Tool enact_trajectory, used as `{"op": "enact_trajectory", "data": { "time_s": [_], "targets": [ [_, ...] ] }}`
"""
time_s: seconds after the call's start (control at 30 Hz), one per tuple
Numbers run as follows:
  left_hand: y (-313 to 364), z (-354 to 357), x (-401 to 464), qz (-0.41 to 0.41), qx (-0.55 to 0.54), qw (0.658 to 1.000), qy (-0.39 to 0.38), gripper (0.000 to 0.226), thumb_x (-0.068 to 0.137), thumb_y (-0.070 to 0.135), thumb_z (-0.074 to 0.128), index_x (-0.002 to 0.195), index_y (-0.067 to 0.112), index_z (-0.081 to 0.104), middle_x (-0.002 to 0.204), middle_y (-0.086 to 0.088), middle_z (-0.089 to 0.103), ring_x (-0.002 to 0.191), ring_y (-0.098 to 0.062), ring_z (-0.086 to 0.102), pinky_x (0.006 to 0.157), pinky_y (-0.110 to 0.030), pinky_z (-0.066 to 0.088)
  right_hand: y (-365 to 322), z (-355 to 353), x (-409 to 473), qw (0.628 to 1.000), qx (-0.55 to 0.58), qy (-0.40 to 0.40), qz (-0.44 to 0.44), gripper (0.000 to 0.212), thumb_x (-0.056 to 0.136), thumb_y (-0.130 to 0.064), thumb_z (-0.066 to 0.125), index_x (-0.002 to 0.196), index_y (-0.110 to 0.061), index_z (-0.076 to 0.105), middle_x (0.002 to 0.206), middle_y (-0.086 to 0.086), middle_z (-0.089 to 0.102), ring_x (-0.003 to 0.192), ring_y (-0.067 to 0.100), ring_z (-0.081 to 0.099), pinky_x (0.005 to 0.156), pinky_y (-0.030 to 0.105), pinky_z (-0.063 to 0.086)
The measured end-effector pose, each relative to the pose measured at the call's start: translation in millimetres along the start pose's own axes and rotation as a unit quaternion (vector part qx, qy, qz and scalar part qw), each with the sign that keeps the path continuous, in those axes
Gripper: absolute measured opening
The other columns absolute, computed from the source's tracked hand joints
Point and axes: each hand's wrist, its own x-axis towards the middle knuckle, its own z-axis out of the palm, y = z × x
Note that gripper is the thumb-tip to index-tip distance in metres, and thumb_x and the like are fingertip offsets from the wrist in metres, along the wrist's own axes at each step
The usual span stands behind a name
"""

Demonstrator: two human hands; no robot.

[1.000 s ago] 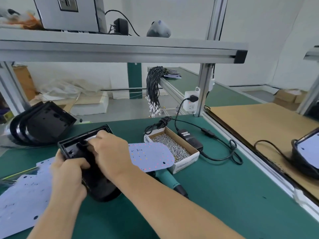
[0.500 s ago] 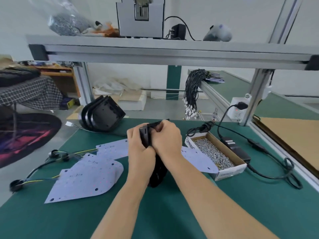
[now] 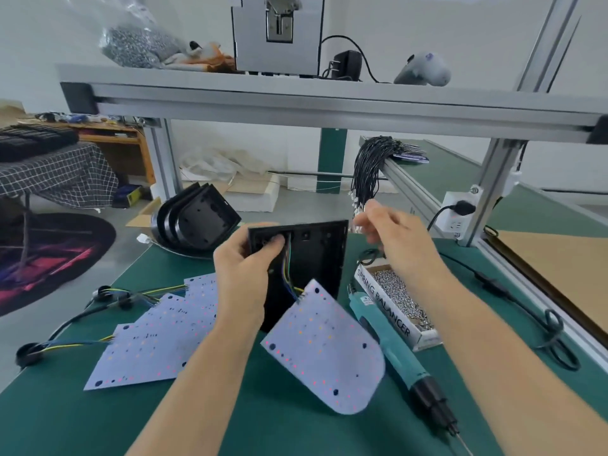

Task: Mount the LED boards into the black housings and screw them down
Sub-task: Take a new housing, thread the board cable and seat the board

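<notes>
My left hand (image 3: 243, 274) grips a black housing (image 3: 312, 258) by its left edge and holds it upright above the green table, hollow side toward me. Coloured wires run down inside the housing to a white LED board (image 3: 325, 350) that hangs below it and rests on the table. My right hand (image 3: 391, 238) is raised to the right of the housing, blurred, fingers loosely bent, holding nothing that I can see. More LED boards (image 3: 158, 337) with wires lie flat at the left. A teal electric screwdriver (image 3: 394, 347) lies at the right.
A cardboard box of screws (image 3: 398, 297) stands beside the screwdriver. Stacked black housings (image 3: 197, 222) lean at the table's far left edge. A bundle of black cables (image 3: 368, 172) hangs from the rail behind. A power cord (image 3: 526, 307) trails along the right. An aluminium shelf (image 3: 296, 100) spans overhead.
The housing has turned from edge-on to face me, and the wired board now hangs below it. My right hand has let go of the housing and moved up to the right.
</notes>
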Motion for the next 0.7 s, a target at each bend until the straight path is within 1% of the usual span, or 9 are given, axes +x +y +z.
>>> {"op": "enact_trajectory", "data": {
  "time_s": [0.03,0.07,0.13,0.2,0.27,0.4,0.5,0.6,0.7],
  "targets": [
    [0.4,-0.2,-0.7,-0.001,-0.015,0.999,-0.030,0.032,0.081,-0.008,0.064,0.071,0.020,0.075,0.068,0.002,0.070,0.068,-0.014,0.065,0.066,-0.027,0.054,2.8,-1.3,6.8,0.996,0.004,-0.053,0.075,0.044,0.099,-0.044,0.042,0.086,-0.012,0.070,0.085,0.000,0.068,0.078,0.013,0.060,0.076,0.027,0.045],
    [0.9,-0.4,-1.7,-0.003,-0.028,0.998,-0.059,0.033,0.081,-0.010,0.063,0.072,0.020,0.075,0.069,0.001,0.071,0.069,-0.014,0.066,0.065,-0.024,0.054,6.2,0.6,11.0,0.981,0.009,-0.133,0.141,0.046,0.100,-0.045,0.039,0.088,-0.010,0.066,0.084,0.005,0.066,0.075,0.016,0.057,0.073,0.029,0.045],
    [1.8,0.7,-3.7,-0.006,-0.044,0.993,-0.111,0.031,0.079,-0.008,0.063,0.074,0.020,0.076,0.072,0.001,0.072,0.070,-0.013,0.068,0.066,-0.022,0.054,9.8,8.9,15.0,0.929,0.090,-0.280,0.226,0.033,0.100,-0.040,0.040,0.094,-0.014,0.060,0.080,0.005,0.061,0.068,0.017,0.056,0.066,0.024,0.047],
    [2.0,1.1,-3.6,-0.013,-0.052,0.987,-0.150,0.022,0.074,0.002,0.066,0.075,0.021,0.077,0.074,0.002,0.073,0.072,-0.012,0.068,0.068,-0.020,0.053,9.5,15.4,18.1,0.872,0.216,-0.335,0.283,0.032,0.096,-0.040,0.047,0.095,-0.013,0.064,0.082,0.003,0.070,0.071,0.015,0.066,0.066,0.022,0.054],
    [1.5,-0.2,-1.4,-0.022,-0.051,0.983,-0.173,0.016,0.071,0.009,0.066,0.077,0.020,0.077,0.077,0.001,0.073,0.076,-0.013,0.068,0.071,-0.021,0.054,7.3,19.4,23.0,0.850,0.267,-0.350,0.289,0.036,0.092,-0.041,0.053,0.098,-0.009,0.068,0.091,0.007,0.071,0.081,0.018,0.068,0.078,0.028,0.056],
    [-1.5,-2.6,2.0,-0.038,-0.072,0.983,-0.167,0.017,0.071,0.009,0.064,0.077,0.018,0.076,0.079,0.000,0.074,0.077,-0.013,0.069,0.072,-0.021,0.055,2.1,30.2,29.0,0.861,0.280,-0.318,0.282,0.027,0.096,-0.028,0.052,0.083,-0.008,0.064,0.082,0.009,0.067,0.074,0.018,0.063,0.077,0.029,0.053],
    [-5.4,-2.8,1.3,-0.061,-0.095,0.982,-0.154,0.017,0.073,0.007,0.062,0.079,0.015,0.075,0.082,-0.003,0.074,0.079,-0.014,0.070,0.073,-0.022,0.056,1.6,37.4,33.8,0.871,0.303,-0.265,0.283,0.024,0.097,-0.021,0.054,0.076,-0.011,0.061,0.068,0.007,0.064,0.058,0.016,0.063,0.062,0.025,0.055],
    [-4.4,-4.3,1.9,-0.076,-0.095,0.980,-0.156,0.022,0.073,0.006,0.061,0.091,0.009,0.072,0.094,-0.005,0.075,0.089,-0.017,0.070,0.080,-0.025,0.057,6.3,46.2,38.8,0.870,0.322,-0.224,0.298,0.023,0.097,-0.017,0.054,0.076,-0.009,0.059,0.059,0.008,0.062,0.049,0.017,0.062,0.051,0.024,0.055],
    [-0.4,-6.2,-5.3,-0.065,-0.071,0.982,-0.163,0.025,0.071,0.004,0.061,0.095,0.004,0.070,0.100,-0.006,0.075,0.093,-0.016,0.069,0.079,-0.023,0.056,21.9,49.8,50.8,0.892,0.324,-0.136,0.283,0.021,0.096,-0.015,0.055,0.078,-0.007,0.060,0.044,-0.001,0.057,0.038,0.007,0.052,0.041,0.017,0.046]
  ]
}}
